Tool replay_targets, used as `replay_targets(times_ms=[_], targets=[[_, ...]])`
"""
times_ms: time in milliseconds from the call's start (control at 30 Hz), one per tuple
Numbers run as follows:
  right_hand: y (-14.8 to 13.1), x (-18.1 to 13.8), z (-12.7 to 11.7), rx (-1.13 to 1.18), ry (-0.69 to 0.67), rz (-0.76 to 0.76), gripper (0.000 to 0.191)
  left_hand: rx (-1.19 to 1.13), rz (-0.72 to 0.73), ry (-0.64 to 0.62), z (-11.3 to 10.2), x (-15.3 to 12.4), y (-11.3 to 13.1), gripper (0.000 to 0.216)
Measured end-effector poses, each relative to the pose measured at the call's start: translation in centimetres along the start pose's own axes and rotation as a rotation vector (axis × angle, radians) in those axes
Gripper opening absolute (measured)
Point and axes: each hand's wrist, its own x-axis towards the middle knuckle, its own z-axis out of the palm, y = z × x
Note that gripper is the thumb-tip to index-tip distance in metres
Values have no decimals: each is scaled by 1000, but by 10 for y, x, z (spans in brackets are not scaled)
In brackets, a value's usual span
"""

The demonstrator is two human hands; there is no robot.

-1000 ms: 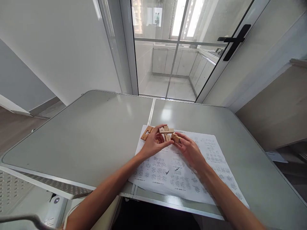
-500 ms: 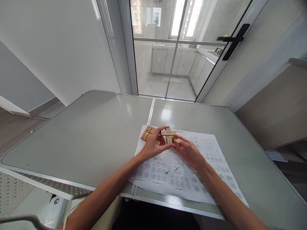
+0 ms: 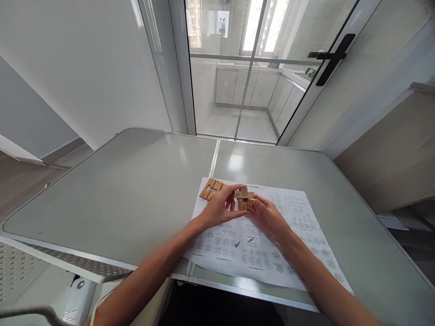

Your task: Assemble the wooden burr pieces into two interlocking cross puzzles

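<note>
A small puzzle of interlocking wooden blocks (image 3: pixel 243 194) is held between both hands just above the paper. My left hand (image 3: pixel 219 204) grips it from the left, thumb under it and index finger over its top. From the right, my right hand (image 3: pixel 269 214) pinches a block that sticks out on that side. Beneath them lies a white instruction sheet (image 3: pixel 258 260) printed with rows of small puzzle drawings. Several flat brown wooden pieces (image 3: pixel 210 187) rest on the sheet's upper left corner, partly hidden by my left hand.
The grey-green table (image 3: pixel 112 194) has a metal seam (image 3: pixel 214 158) across it and a metal front edge. Beyond it is a glass door (image 3: pixel 251 90) with a black handle (image 3: pixel 335 59). A perforated white panel (image 3: pixel 20 267) is at the lower left.
The block puzzle has shifted slightly right and down and been turned a little. The right-hand block now sits closer against the rest. Both hands keep hold of it.
</note>
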Motion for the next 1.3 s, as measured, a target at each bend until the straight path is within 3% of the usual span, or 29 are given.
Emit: replay_targets(times_ms=[467, 700, 1100, 1300], targets=[[-3, -3, 5, -176, -23, -9, 40, 134, 104, -11, 5, -3, -6, 66], [1, -4, 2, -270, 37, -33, 57, -1, 108, -35, 5, -2, -5, 66], [-1, -7, 8, -748, 230, -381, 32, -322, -102, -20, 3, 2, 4, 77], [-6, -8, 9, -795, 243, -461, 41, -378, -140, -55, 2, 1, 8, 77]])
